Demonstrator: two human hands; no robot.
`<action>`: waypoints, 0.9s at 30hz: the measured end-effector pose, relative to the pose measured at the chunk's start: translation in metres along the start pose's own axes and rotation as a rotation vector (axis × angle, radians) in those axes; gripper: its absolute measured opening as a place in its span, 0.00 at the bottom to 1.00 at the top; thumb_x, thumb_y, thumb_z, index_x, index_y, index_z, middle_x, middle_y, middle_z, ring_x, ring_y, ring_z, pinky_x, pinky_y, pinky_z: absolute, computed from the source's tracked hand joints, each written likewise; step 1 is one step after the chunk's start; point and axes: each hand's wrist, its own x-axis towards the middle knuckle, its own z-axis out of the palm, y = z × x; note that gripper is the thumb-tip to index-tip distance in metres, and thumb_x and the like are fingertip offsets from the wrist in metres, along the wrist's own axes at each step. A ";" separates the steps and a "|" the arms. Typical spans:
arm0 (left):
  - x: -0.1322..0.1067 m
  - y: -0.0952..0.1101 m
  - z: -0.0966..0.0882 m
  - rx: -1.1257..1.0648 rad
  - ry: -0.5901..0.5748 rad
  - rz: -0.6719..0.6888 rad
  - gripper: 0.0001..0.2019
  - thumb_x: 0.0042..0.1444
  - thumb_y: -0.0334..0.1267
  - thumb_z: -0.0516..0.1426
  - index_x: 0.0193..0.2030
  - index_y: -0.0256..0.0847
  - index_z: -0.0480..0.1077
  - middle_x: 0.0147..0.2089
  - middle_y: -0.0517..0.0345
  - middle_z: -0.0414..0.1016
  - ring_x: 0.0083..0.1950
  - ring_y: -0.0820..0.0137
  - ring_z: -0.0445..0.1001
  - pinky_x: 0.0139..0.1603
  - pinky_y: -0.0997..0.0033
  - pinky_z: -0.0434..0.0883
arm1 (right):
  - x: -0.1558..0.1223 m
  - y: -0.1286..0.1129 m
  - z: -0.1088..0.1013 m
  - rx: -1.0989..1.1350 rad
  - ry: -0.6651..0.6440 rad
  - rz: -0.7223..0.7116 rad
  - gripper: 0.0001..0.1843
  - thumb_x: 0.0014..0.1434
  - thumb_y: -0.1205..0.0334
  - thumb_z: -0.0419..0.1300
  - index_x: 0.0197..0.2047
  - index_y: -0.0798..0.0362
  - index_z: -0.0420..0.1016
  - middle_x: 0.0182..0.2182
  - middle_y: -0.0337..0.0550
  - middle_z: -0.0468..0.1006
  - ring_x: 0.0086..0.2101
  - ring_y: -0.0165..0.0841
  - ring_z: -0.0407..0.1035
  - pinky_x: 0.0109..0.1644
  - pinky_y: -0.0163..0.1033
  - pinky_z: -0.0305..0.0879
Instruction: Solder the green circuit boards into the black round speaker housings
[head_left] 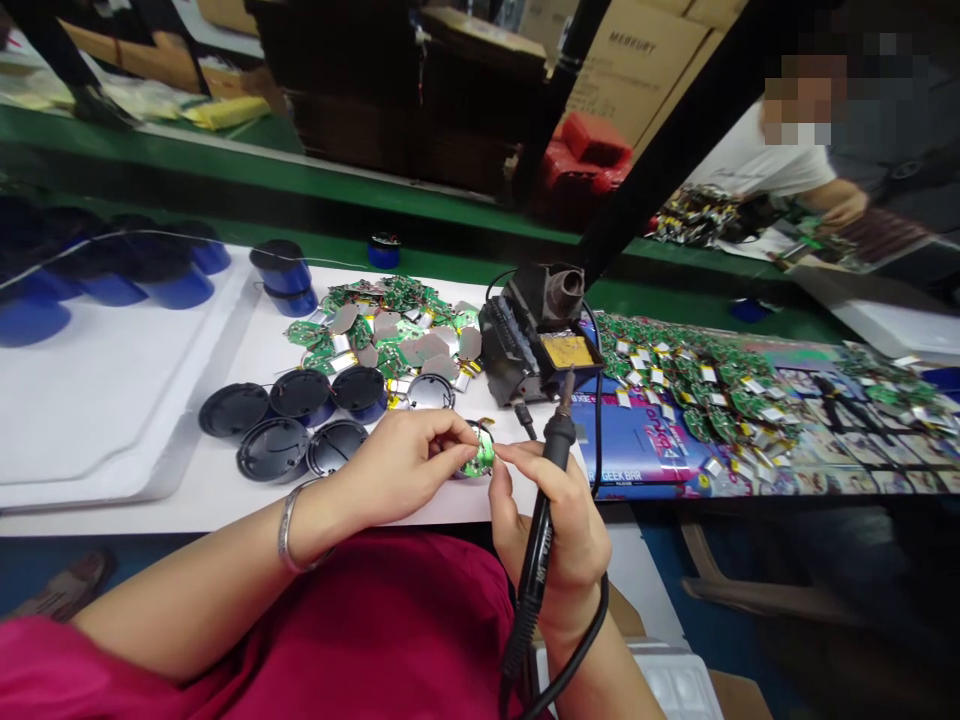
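My left hand pinches a small round green circuit board with thin wires, just above the white table's front edge. My right hand grips a black soldering iron by its handle, tip pointing up and away, while its fingertips touch the board's right side. A silver bracelet circles my left wrist. The iron's black cord loops down past my right wrist.
A soldering station with a yellow sponge stands behind my hands. A heap of green boards and batteries lies behind left, more boards to the right. Black round housings sit left, blue ones farther left. Another person works at the back right.
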 end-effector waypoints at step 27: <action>0.002 -0.002 -0.002 0.027 -0.015 0.017 0.04 0.59 0.32 0.59 0.36 0.39 0.76 0.33 0.63 0.79 0.32 0.75 0.74 0.35 0.77 0.67 | 0.008 0.004 0.002 0.012 -0.033 -0.004 0.20 0.54 0.78 0.66 0.48 0.56 0.69 0.37 0.43 0.81 0.40 0.33 0.78 0.50 0.40 0.77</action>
